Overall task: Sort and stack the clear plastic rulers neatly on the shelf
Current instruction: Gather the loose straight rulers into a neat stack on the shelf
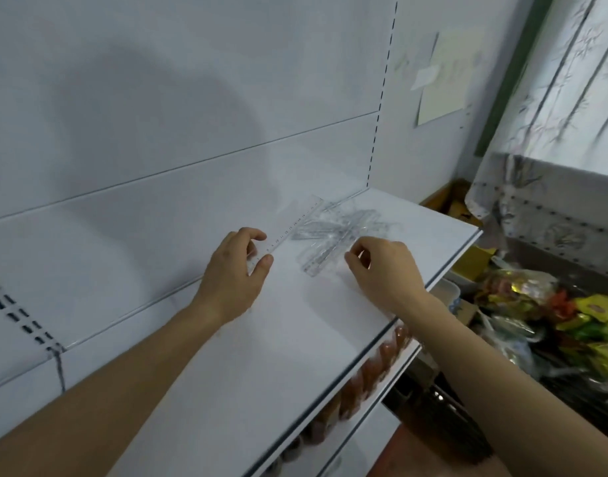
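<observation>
A loose, crossed pile of clear plastic rulers (333,228) lies on the white shelf (261,339) near its back right corner. My left hand (235,273) pinches the near end of one long clear ruler (295,223) that runs away toward the back panel, left of the pile. My right hand (381,270) hovers just right of the pile's near end with fingers curled and thumb and forefinger close together; I see nothing held in it.
The white back panel (192,132) rises right behind the rulers. The shelf's front edge (443,270) runs diagonally on the right. Below it a lower shelf holds reddish packs (371,373). Colourful snack bags (571,321) are piled at the right, under a patterned curtain (553,115).
</observation>
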Demonstrator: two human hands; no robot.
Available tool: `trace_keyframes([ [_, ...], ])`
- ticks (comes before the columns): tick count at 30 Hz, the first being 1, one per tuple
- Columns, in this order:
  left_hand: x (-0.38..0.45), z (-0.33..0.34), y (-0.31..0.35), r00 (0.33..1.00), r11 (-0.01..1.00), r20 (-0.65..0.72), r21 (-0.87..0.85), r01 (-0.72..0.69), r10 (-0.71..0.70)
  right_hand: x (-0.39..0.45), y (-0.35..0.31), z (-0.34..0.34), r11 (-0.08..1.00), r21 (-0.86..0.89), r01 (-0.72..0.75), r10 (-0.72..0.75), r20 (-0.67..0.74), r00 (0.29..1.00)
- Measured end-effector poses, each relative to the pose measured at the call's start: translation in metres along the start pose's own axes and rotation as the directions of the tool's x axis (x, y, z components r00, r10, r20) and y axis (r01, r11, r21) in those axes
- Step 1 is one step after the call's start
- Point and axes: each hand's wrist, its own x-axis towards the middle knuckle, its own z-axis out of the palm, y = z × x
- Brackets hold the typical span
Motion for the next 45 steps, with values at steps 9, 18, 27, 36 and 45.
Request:
trace_keyframes([
  [9,0.071,0.095,0.027,0.993,0.993,0.034,0.039,0.111,-0.112,0.038,0.077,-0.002,0.999,0.024,-0.039,0.038,0.028,0.999],
  [18,0.065,0.09,0.029,0.996,0.983,0.038,0.168,0.072,-0.079,0.027,0.096,-0.007,0.997,0.078,-0.024,0.024,0.005,1.0],
  [27,0.007,0.021,0.005,0.989,0.905,0.007,0.405,0.132,-0.148,0.014,0.038,-0.005,0.966,-0.004,0.26,-0.258,0.132,0.957],
  [36,-0.146,-0.112,-0.021,0.949,0.796,-0.115,0.52,0.31,-0.294,-0.045,-0.128,0.028,0.835,0.129,0.534,-0.526,0.47,0.709],
  [45,-0.372,-0.285,-0.044,0.839,0.622,-0.291,0.569,0.538,-0.459,-0.201,-0.313,0.05,0.701,0.259,0.664,-0.672,0.551,0.495],
])
